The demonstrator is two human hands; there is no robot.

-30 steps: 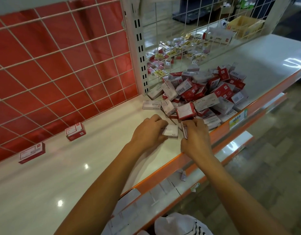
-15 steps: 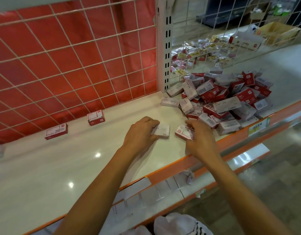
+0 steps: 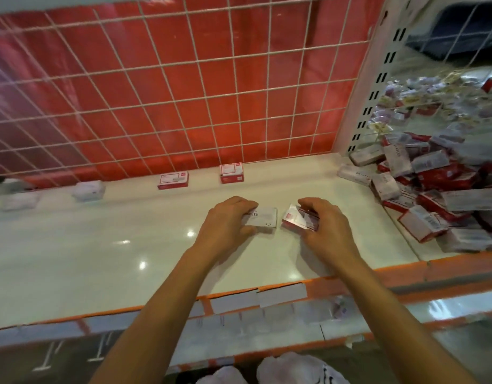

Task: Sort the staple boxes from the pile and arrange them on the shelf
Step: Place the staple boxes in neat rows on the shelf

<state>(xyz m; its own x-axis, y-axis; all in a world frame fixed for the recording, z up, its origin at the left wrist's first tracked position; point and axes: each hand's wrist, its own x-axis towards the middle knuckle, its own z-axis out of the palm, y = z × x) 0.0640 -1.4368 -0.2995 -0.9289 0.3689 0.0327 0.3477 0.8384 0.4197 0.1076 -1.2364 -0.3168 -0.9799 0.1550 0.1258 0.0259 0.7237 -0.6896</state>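
Both arms reach over the shelf (image 3: 73, 273), palms down. Left hand (image 3: 225, 223) grips a white box (image 3: 263, 218), fingers curled. Right hand (image 3: 326, 228) grips a red box (image 3: 294, 218). Pile (image 3: 433, 198) lies to the right.

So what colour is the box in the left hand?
The box in the left hand is white with dark lettering, clearest in the head view.

Two hands out there: left hand (image 3: 225, 220) on one white staple box (image 3: 263, 218), right hand (image 3: 326, 225) on one red staple box (image 3: 296, 220), possibly more. Along the back, two red boxes (image 3: 172, 180) (image 3: 232, 173) and two blurry white boxes (image 3: 88, 190) (image 3: 20, 200). The pile (image 3: 433, 195) is too jumbled to count.
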